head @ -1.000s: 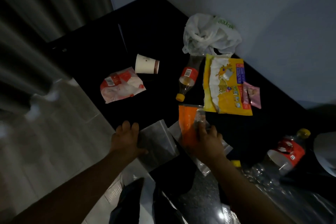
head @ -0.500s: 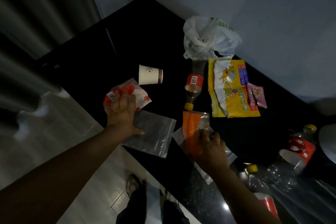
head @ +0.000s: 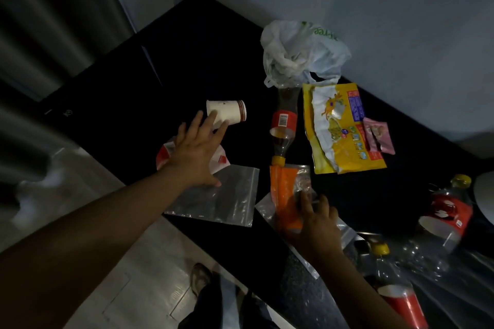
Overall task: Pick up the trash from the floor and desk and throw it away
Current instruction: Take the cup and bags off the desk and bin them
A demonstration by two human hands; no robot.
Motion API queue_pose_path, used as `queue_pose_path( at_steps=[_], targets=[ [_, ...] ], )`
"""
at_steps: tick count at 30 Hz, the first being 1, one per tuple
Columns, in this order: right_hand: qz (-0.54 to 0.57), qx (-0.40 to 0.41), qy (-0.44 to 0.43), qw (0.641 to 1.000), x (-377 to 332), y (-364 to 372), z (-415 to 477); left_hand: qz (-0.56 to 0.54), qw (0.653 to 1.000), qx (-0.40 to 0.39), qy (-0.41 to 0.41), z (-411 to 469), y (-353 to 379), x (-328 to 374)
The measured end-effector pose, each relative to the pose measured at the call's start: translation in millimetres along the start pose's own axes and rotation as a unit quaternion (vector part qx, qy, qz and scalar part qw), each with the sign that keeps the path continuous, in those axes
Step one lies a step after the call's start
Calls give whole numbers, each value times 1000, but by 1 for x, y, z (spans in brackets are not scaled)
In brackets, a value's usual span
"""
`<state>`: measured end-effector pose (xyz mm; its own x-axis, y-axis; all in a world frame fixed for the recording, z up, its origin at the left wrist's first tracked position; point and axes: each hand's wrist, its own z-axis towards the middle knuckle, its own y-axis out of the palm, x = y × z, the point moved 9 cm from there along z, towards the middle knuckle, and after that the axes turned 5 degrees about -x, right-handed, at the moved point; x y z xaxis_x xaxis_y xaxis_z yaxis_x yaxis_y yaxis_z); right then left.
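White paper cup (head: 227,115), brown-banded rim, lies sideways.

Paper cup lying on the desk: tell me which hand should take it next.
Left, most likely. The left hand is open with its fingertips at the paper cup, which lies on its side. The right hand grips the orange wrapper, farther from the cup.

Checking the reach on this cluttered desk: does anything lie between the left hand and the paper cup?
Nothing visible does. The left hand, fingers straight, passes above the red-and-white wrapper, and its fingertips overlap the near edge of the paper cup, which lies on its side on the black desk.
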<state>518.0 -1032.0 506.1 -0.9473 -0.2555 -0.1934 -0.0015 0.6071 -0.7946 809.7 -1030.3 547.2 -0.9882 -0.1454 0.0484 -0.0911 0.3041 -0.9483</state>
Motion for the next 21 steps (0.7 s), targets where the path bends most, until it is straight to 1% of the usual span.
queue_pose_path(
  at_steps=[3, 6, 9, 12, 15, 18, 19, 21],
  targets=[
    [0, 4, -1, 1000, 3, 3, 2, -38, 999, 8, 6, 36, -23, 6],
    [5, 18, 0, 1000, 5, 2, 3, -83, 996, -10, -34, 67, -35, 3],
    [5, 20, -7, 1000, 6, 3, 3, -66, 996, -15, -52, 78, -37, -2],
    [6, 21, -13, 1000, 7, 4, 4, -54, 997, 21, -49, 71, -41, -4],
    [5, 16, -13, 1000, 9, 6, 5, -114, 992, 29, -52, 52, -40, -11],
    [15, 24, -17, 999, 11, 6, 6, -165, 982, 44, -86, 25, -43, -35],
    [20, 27, -18, 999, 11, 6, 7, -165, 981, 37, -99, 15, -39, -43],
    [24, 25, -17, 999, 12, 8, 9, -147, 982, -14, -119, -5, -19, -52]
  ],
)
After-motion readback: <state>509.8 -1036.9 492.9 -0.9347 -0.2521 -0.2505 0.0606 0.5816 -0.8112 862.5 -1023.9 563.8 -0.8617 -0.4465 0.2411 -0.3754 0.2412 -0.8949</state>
